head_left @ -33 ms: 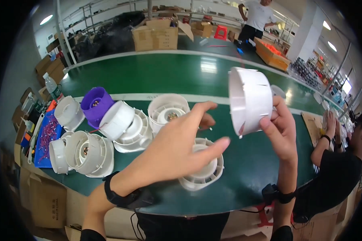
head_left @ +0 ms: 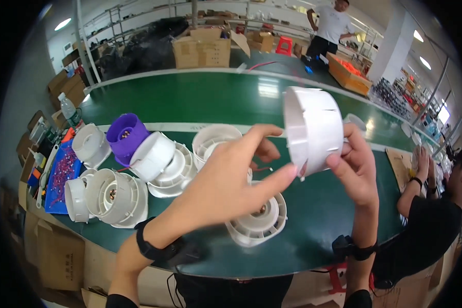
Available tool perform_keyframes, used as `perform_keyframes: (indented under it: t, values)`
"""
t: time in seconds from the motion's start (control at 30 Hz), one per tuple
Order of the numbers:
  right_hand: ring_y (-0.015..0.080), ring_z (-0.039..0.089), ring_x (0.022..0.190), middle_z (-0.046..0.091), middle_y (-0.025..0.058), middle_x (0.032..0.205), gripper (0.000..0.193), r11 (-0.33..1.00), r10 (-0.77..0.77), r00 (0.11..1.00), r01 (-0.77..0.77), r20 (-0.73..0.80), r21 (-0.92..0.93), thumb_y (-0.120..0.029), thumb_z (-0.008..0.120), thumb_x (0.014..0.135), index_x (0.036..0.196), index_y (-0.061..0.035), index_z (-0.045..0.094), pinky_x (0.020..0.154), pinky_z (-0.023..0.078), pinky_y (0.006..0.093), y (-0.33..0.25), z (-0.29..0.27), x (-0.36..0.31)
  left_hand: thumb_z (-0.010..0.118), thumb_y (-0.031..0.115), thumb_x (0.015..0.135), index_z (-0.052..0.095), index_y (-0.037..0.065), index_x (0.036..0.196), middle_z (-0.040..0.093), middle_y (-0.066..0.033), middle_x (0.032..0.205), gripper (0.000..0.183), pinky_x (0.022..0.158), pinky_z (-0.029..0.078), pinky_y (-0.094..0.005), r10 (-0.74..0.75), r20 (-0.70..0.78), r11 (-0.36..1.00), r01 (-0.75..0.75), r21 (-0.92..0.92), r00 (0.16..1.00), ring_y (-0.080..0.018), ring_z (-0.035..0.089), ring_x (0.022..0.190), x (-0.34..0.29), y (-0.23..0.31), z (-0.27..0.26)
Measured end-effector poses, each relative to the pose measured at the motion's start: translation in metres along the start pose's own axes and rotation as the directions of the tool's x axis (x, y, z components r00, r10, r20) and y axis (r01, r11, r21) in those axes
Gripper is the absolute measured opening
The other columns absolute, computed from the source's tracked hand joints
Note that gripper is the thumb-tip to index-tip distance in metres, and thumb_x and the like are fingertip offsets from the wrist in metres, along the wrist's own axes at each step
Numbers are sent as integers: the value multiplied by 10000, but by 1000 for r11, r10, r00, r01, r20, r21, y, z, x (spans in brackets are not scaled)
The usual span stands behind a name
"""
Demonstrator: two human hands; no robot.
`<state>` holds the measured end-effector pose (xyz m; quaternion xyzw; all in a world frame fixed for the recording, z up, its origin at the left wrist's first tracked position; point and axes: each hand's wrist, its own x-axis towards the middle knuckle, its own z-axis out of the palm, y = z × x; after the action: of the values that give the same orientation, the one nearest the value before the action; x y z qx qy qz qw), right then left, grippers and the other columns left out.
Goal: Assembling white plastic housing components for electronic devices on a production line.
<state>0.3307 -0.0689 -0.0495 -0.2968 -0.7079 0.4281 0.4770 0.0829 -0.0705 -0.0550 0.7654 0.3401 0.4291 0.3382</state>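
Note:
In my right hand [head_left: 358, 167] is a white plastic cylindrical housing [head_left: 323, 126], gripped by its right side and held above the table with its open end turned left. A thin wire [head_left: 304, 168] shows at its lower rim. My left hand [head_left: 236, 177] has its fingers apart and holds nothing; its thumb tip is at the housing's lower left edge, and I cannot tell if it touches. Beneath that hand, a round white vented base [head_left: 259, 226] lies on the table, partly covered. Just behind is another white housing [head_left: 215, 138], partly hidden by the hand.
Several white housings [head_left: 108, 195] and a purple one [head_left: 127, 136] stand at the left. Beyond them are a blue tray [head_left: 61, 179] of small wired parts and a bottle [head_left: 69, 110]. A co-worker [head_left: 431, 205] sits at the right; cardboard boxes [head_left: 203, 50] stand at the back.
The white housing in my right hand has shifted slightly left. My left thumb has come up to its lower edge, uncovering more of the base below.

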Motion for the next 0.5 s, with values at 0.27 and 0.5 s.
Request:
perform_keyframes:
  t: [0.27, 0.5]
  values:
    - [213, 725, 824, 712, 124, 906, 235, 912, -156, 940, 255, 305, -321, -68, 766, 807, 983, 17, 636, 778, 553, 285, -22, 26, 49, 597, 50, 885, 601, -32, 1159, 681, -79, 997, 286, 700, 530, -258, -32, 55, 658, 63, -751, 998, -121, 656, 848, 23, -5, -46]
    - [186, 706, 830, 715, 88, 903, 206, 999, -45, 945, 43, 325, 12, -60, 742, 827, 984, 14, 631, 766, 545, 289, 13, 23, 57, 660, 165, 922, 602, -14, 1199, 683, -80, 1034, 335, 711, 521, -241, 12, 204, 749, 126, -650, 979, -108, 641, 910, 24, -18, -51]
